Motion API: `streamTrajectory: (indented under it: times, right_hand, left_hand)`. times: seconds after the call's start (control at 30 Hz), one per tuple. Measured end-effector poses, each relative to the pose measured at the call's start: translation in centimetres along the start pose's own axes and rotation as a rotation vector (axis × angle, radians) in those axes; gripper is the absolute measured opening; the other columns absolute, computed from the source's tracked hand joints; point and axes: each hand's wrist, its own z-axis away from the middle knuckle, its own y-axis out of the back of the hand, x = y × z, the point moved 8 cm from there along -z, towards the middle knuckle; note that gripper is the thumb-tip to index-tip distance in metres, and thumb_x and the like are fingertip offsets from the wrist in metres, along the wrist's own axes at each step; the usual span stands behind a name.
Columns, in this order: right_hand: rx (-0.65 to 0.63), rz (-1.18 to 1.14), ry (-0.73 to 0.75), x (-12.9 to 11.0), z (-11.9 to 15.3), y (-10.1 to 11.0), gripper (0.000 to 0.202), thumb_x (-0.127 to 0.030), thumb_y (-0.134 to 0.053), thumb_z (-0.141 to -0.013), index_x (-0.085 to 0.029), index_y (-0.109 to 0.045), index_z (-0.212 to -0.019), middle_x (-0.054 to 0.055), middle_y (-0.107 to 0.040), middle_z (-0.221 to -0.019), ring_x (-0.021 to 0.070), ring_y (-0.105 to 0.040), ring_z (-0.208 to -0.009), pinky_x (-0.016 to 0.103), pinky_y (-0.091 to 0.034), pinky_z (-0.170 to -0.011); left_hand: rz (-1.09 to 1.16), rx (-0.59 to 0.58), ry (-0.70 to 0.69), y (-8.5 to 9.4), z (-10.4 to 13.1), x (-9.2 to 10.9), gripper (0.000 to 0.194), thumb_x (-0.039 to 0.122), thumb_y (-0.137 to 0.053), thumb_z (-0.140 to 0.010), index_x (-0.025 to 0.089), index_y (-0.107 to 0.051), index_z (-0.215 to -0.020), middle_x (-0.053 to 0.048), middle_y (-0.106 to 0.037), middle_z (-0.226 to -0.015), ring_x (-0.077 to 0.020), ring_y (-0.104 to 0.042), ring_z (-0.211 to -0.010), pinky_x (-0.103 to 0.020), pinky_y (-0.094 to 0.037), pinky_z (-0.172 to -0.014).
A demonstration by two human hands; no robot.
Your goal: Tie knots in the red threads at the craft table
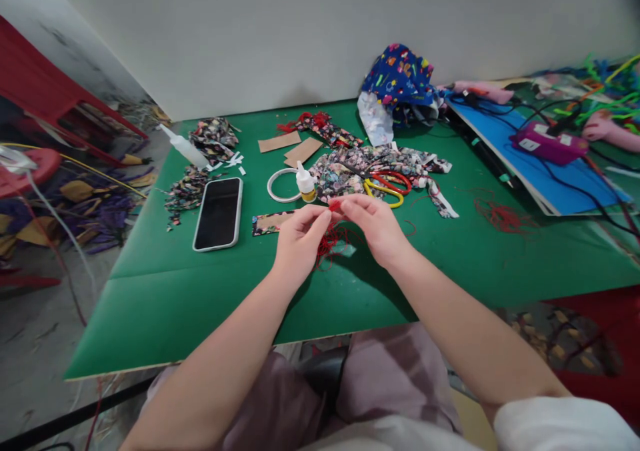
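Both hands, left (301,239) and right (375,227), pinch red thread (330,243) above a green table (175,314). Scissors (387,184), a glue bottle (305,185) and a tape roll (281,185) sit just beyond; a phone (218,215) lies left.

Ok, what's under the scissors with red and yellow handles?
Under the scissors lie floral fabric and, by the handles, green tabletop; anything beneath the fabric is hidden.

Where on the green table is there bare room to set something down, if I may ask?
Bare tabletop lies between the smartphone, the left forearm and the near edge. Another patch lies between the right forearm and the loose red threads. It is crowded beyond the left hand and right hand, around the small white bottle, scissors and fabric scraps.
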Motion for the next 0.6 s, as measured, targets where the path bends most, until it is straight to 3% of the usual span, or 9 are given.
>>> streamTrajectory:
  times: [0.13,0.37,0.47,0.53,0.6]
  right_hand:
    - [0.013,0.050,0.033,-0.2,0.3,-0.2,0.020,-0.034,-0.076,-0.060,-0.022,-0.068,-0.074,-0.002,-0.068,-0.074,0.0111,-0.061,-0.069,0.027,-0.049,-0.071]
    - [0.049,0.056,0.081,-0.3,-0.1,0.3,0.014,-0.033,-0.072,-0.065,-0.022,-0.066,-0.072,-0.002,-0.065,-0.071,0.0107,-0.058,-0.066,0.028,-0.048,-0.068]
    - [0.132,-0.024,0.158,-1.9,0.5,0.8,0.006,-0.031,-0.067,-0.072,-0.025,-0.066,-0.073,-0.002,-0.063,-0.075,0.0120,-0.058,-0.070,0.030,-0.048,-0.074]
    - [0.149,-0.094,0.229,-3.9,2.2,0.5,0.016,-0.034,-0.060,-0.078,-0.027,-0.064,-0.065,0.000,-0.061,-0.073,0.0147,-0.057,-0.073,0.032,-0.048,-0.076]
    - [0.016,0.005,0.209,-5.3,4.4,-1.3,0.040,-0.048,-0.048,-0.082,-0.027,-0.056,-0.049,0.004,-0.058,-0.068,0.0204,-0.058,-0.075,0.038,-0.049,-0.076]
  left_hand:
    - [-0.067,-0.032,-0.025,-0.3,0.2,0.4,0.014,0.029,-0.058,-0.079,0.018,-0.066,-0.076,0.001,-0.064,-0.075,-0.0120,-0.057,-0.072,-0.023,-0.044,-0.070]
    - [-0.124,-0.020,0.004,-0.2,0.3,0.2,0.016,0.030,-0.058,-0.079,0.017,-0.067,-0.078,0.000,-0.066,-0.075,-0.0132,-0.059,-0.072,-0.025,-0.046,-0.070]
    - [-0.117,-0.006,0.008,-0.1,0.2,0.3,0.016,0.031,-0.058,-0.079,0.018,-0.067,-0.077,0.000,-0.067,-0.075,-0.0131,-0.060,-0.072,-0.025,-0.047,-0.070]
    - [-0.116,0.001,0.013,0.0,0.1,0.4,0.016,0.031,-0.058,-0.079,0.018,-0.068,-0.076,0.000,-0.068,-0.075,-0.0135,-0.060,-0.071,-0.025,-0.047,-0.070]
    - [-0.132,-0.006,0.019,0.0,0.0,0.5,0.015,0.029,-0.058,-0.078,0.018,-0.068,-0.074,-0.001,-0.068,-0.074,-0.0137,-0.061,-0.070,-0.025,-0.048,-0.068]
